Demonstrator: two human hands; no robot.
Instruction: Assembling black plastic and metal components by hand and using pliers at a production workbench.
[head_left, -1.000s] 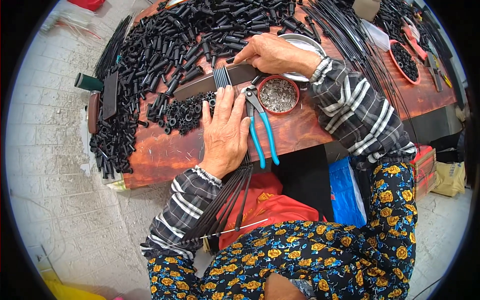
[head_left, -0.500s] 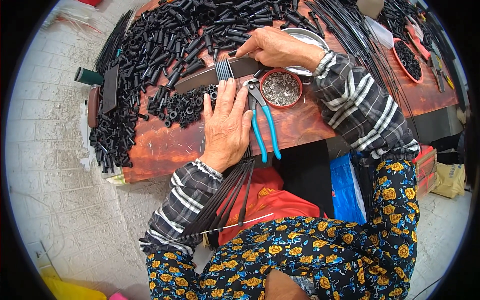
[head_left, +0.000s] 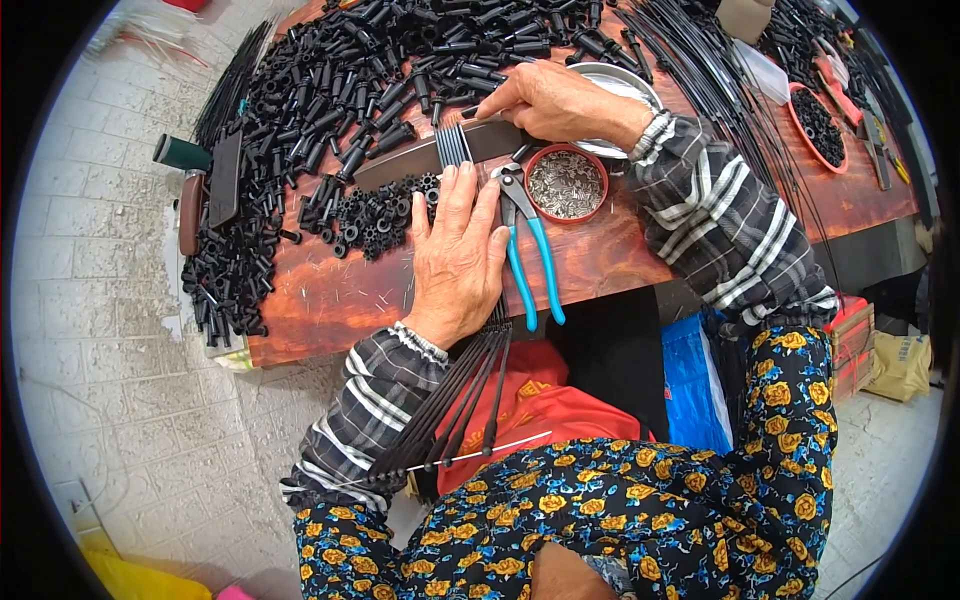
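Observation:
My left hand [head_left: 456,255] lies flat with stretched fingers over a row of thin dark cables [head_left: 453,146]. Their grey far ends show side by side beyond the fingertips, crossing a long dark bar [head_left: 400,163]. The cables' lower lengths fan out past the table edge over my lap, near a thin white rod [head_left: 500,444]. My right hand [head_left: 560,103] is at the bar's far side, index finger reaching toward the cable ends, other fingers curled. What it pinches, if anything, is hidden. Pliers with blue handles [head_left: 540,262] lie right of my left hand, next to a red-rimmed bowl [head_left: 604,190] of small metal pieces.
Black tubular parts [head_left: 360,75] are heaped across the far and left table. Small black toothed rings [head_left: 375,222] sit left of my left hand. A pale round dish [head_left: 640,85] is behind my right wrist. Long black cables [head_left: 700,75] and a red-rimmed bowl of black pieces [head_left: 843,150] lie right.
The whole view has shifted very slightly. Both hands keep about the same places against the bar, cables and pliers.

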